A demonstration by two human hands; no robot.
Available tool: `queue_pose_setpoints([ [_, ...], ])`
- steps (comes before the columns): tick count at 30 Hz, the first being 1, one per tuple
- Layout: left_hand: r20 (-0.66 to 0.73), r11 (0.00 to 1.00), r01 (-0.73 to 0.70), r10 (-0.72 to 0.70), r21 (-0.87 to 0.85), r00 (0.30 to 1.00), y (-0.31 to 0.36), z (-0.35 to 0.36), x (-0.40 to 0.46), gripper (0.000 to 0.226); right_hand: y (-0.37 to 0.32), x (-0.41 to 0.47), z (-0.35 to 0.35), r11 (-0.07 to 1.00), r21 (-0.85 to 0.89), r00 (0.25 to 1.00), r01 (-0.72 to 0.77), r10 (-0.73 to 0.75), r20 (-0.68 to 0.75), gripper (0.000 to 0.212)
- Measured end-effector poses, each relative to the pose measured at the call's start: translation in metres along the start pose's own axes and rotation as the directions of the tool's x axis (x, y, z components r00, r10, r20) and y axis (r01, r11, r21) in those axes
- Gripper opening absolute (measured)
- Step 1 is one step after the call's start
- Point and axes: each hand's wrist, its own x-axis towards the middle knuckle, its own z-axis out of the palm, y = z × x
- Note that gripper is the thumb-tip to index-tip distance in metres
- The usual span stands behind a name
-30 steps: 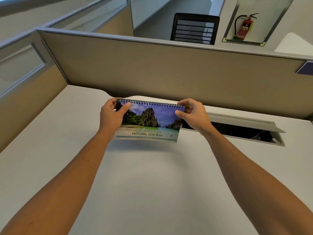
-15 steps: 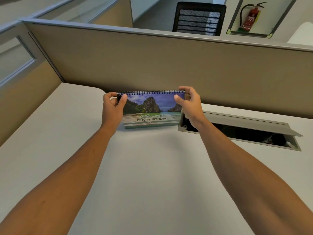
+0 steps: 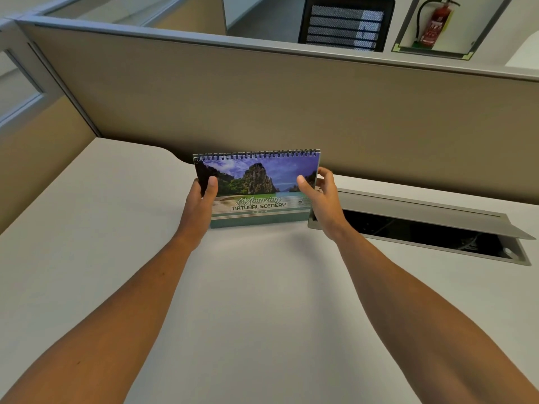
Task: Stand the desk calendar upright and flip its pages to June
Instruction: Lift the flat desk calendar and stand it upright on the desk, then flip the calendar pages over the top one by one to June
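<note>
A pale off-white desk point(image 3: 262, 301) with a smooth matte top, set against a beige fabric partition along its far edge. Toward the far middle, a spiral-bound desk calendar with a scenic cliff-and-sea cover point(image 3: 259, 189) stands upright, its bottom edge on the desk. Just right of it, a grey rectangular cable hatch point(image 3: 423, 225) is set into the surface, lid raised.

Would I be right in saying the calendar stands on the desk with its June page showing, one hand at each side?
Not quite: the head view shows the calendar with its "Amazing Natural Scenery" cover facing out, not June. It does stand on the desk, left hand and right hand at its sides.
</note>
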Motion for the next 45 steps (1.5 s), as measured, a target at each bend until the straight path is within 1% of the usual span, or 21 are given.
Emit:
queue_pose_setpoints([
  [3, -0.004, 1.000, -0.022, 0.022, 0.022, 1.000, -0.003, -0.002, -0.005, 0.042, 0.008, -0.007, 0.003, 0.998, -0.046, 0.999, 0.032, -0.031, 0.035, 0.069],
  [5, -0.012, 0.999, -0.017, 0.017, 0.042, 1.000, -0.004, -0.005, -0.009, 0.033, 0.011, -0.011, 0.005, 0.996, -0.073, 0.997, 0.042, -0.037, 0.064, 0.074],
  [8, 0.000, 0.998, 0.036, -0.036, 0.043, 0.999, -0.011, -0.011, -0.010, 0.026, 0.013, -0.014, 0.005, 0.994, -0.099, 0.994, 0.041, -0.031, 0.106, 0.084],
  [11, 0.034, 0.996, 0.089, -0.089, 0.003, 0.995, -0.021, -0.015, -0.012, 0.026, 0.019, -0.017, 0.004, 0.990, -0.135, 0.993, 0.048, -0.033, 0.110, 0.085],
  [15, 0.007, 0.993, 0.113, -0.113, -0.035, 0.994, -0.027, -0.013, -0.019, 0.032, 0.025, -0.026, 0.006, 0.976, -0.214, 0.999, 0.034, -0.037, -0.010, 0.080],
  [18, -0.005, 0.993, 0.116, -0.116, -0.028, 0.993, -0.027, -0.010, -0.023, 0.034, 0.029, -0.034, 0.008, 0.970, -0.243, 0.994, 0.022, -0.048, -0.100, 0.068],
  [21, 0.015, 0.993, 0.120, -0.120, 0.002, 0.993, -0.028, -0.009, -0.025, 0.043, 0.033, -0.042, 0.011, 0.963, -0.270, 0.990, -0.001, -0.037, -0.134, 0.055],
  [24, 0.001, 0.987, 0.159, -0.159, -0.031, 0.987, -0.027, -0.008, -0.024, 0.060, 0.033, -0.050, 0.013, 0.963, -0.266, 0.983, -0.032, -0.017, -0.180, 0.056],
  [29, -0.027, 0.978, 0.187, -0.190, -0.090, 0.981, -0.018, -0.005, -0.028, 0.050, 0.032, -0.057, 0.015, 0.956, -0.274, 0.979, -0.108, 0.054, -0.197, 0.056],
  [33, -0.041, 0.972, 0.203, -0.209, -0.118, 0.977, -0.015, -0.003, -0.029, 0.048, 0.031, -0.063, 0.021, 0.936, -0.333, 0.980, -0.112, 0.049, -0.192, 0.057],
  [35, -0.039, 0.973, 0.205, -0.210, -0.108, 0.977, -0.015, -0.002, -0.028, 0.047, 0.029, -0.065, 0.025, 0.936, -0.330, 0.977, -0.118, 0.051, -0.207, 0.057],
  [39, -0.038, 0.976, 0.194, -0.199, -0.100, 0.979, -0.017, -0.001, -0.026, 0.058, 0.027, -0.067, 0.030, 0.931, -0.345, 0.964, -0.122, 0.028, -0.265, 0.051],
  [42, -0.032, 0.977, 0.198, -0.201, -0.079, 0.979, -0.018, -0.001, -0.024, 0.068, 0.024, -0.067, 0.029, 0.914, -0.390, 0.943, -0.108, -0.029, -0.331, 0.041],
  [45, -0.028, 0.975, 0.208, -0.211, -0.075, 0.977, -0.014, -0.001, -0.026, 0.075, 0.019, -0.069, 0.027, 0.925, -0.360, 0.912, -0.122, -0.038, -0.407, 0.030],
])
